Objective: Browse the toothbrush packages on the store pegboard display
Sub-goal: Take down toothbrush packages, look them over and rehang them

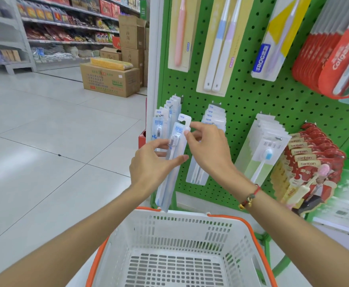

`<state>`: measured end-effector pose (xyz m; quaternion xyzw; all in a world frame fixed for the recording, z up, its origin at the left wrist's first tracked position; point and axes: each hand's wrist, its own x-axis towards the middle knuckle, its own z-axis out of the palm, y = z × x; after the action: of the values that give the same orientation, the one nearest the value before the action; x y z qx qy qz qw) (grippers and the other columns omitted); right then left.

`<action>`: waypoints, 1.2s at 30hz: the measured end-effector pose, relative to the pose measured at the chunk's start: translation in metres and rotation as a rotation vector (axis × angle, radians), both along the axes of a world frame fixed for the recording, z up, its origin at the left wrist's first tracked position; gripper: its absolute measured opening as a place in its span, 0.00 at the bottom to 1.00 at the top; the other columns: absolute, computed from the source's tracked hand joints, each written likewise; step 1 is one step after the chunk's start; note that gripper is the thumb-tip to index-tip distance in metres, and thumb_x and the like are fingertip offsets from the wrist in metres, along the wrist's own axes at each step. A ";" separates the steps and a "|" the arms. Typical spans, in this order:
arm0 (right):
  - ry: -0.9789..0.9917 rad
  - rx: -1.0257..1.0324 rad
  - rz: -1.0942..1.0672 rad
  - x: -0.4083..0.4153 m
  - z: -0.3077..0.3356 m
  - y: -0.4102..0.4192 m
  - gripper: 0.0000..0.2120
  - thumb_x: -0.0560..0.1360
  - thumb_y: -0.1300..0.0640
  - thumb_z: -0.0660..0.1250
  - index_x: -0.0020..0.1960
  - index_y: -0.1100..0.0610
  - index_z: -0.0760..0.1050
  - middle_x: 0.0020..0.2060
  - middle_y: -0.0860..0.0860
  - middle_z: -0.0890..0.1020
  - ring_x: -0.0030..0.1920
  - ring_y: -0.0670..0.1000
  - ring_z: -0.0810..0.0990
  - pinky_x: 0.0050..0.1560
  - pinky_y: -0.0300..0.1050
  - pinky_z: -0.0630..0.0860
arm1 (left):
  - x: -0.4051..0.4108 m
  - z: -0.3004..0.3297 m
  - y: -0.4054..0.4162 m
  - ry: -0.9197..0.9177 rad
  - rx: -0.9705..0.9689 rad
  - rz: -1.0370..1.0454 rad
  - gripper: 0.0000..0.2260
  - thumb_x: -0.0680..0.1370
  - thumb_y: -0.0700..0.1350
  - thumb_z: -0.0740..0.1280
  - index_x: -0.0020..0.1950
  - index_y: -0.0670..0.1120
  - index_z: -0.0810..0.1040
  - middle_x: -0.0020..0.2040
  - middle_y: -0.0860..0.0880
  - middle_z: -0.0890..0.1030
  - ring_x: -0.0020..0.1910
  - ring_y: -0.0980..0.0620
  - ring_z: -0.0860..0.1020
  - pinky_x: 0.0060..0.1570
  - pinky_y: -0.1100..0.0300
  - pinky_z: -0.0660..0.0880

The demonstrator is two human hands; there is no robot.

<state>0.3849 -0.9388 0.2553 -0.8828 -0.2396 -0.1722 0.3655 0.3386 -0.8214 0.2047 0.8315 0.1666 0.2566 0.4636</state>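
Clear plastic toothbrush package with white hang tab point(174, 146) off its peg, long axis near-upright before green pegboard point(242, 96). Right hand point(206, 146) pinches the tab end; left hand point(151, 162) grasps mid-length. Right is nearer the hook row.

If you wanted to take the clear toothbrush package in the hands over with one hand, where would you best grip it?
Probably the mid-body of the clear toothbrush package, pinching its narrow edges from the front. It is long, thin and nearly upright; the right hand pinches its hang tab, the left hand steadies the middle.
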 end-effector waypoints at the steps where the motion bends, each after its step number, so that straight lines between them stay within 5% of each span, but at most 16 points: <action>1: 0.000 0.013 -0.005 0.004 0.001 0.003 0.12 0.81 0.54 0.62 0.60 0.55 0.79 0.37 0.48 0.84 0.42 0.50 0.81 0.42 0.43 0.74 | 0.004 0.002 0.002 -0.008 0.008 0.006 0.27 0.62 0.65 0.76 0.57 0.57 0.79 0.49 0.60 0.82 0.47 0.61 0.80 0.50 0.56 0.78; 5: -0.032 0.023 -0.015 0.018 0.004 0.014 0.07 0.79 0.57 0.62 0.45 0.56 0.77 0.26 0.51 0.78 0.29 0.52 0.73 0.42 0.46 0.78 | 0.015 0.005 0.011 -0.030 0.047 -0.008 0.29 0.63 0.69 0.73 0.60 0.58 0.76 0.50 0.64 0.78 0.51 0.63 0.78 0.50 0.57 0.77; 8: -0.032 -0.019 -0.004 0.031 0.005 0.019 0.15 0.79 0.60 0.61 0.65 0.55 0.75 0.28 0.53 0.80 0.36 0.54 0.79 0.46 0.49 0.78 | 0.021 0.010 0.023 -0.130 0.005 0.015 0.30 0.65 0.74 0.65 0.60 0.59 0.75 0.53 0.63 0.78 0.55 0.63 0.75 0.50 0.58 0.74; 12: -0.133 -0.164 0.024 0.048 0.002 0.026 0.25 0.80 0.62 0.58 0.76 0.56 0.59 0.30 0.55 0.76 0.35 0.58 0.76 0.43 0.55 0.77 | 0.050 0.032 0.057 -0.217 -0.139 0.022 0.05 0.79 0.55 0.63 0.50 0.58 0.77 0.51 0.59 0.80 0.56 0.55 0.77 0.55 0.56 0.73; 15: -0.198 -0.297 -0.004 0.059 0.003 0.033 0.27 0.79 0.68 0.57 0.76 0.57 0.57 0.29 0.54 0.72 0.34 0.58 0.73 0.32 0.51 0.70 | 0.074 0.055 0.080 -0.119 -0.218 -0.073 0.07 0.80 0.46 0.63 0.51 0.56 0.80 0.52 0.55 0.80 0.56 0.54 0.76 0.61 0.51 0.74; 20: -0.246 -0.411 -0.084 0.073 0.004 0.043 0.26 0.77 0.70 0.58 0.73 0.59 0.58 0.28 0.50 0.66 0.27 0.50 0.63 0.25 0.46 0.54 | 0.100 0.077 0.090 0.114 -0.277 -0.231 0.12 0.81 0.44 0.63 0.63 0.48 0.78 0.62 0.49 0.77 0.61 0.51 0.74 0.57 0.58 0.71; 36: -0.239 -0.474 -0.017 0.111 0.010 0.055 0.22 0.76 0.71 0.59 0.67 0.56 0.62 0.30 0.52 0.68 0.28 0.51 0.64 0.27 0.47 0.58 | 0.113 0.077 0.084 0.278 -0.380 -0.167 0.14 0.76 0.48 0.70 0.59 0.44 0.78 0.49 0.52 0.79 0.48 0.55 0.77 0.52 0.57 0.73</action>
<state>0.4958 -0.8838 0.2652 -0.9191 -0.3075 -0.2175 0.1159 0.4517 -0.7375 0.2819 0.7676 0.2047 0.0643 0.6040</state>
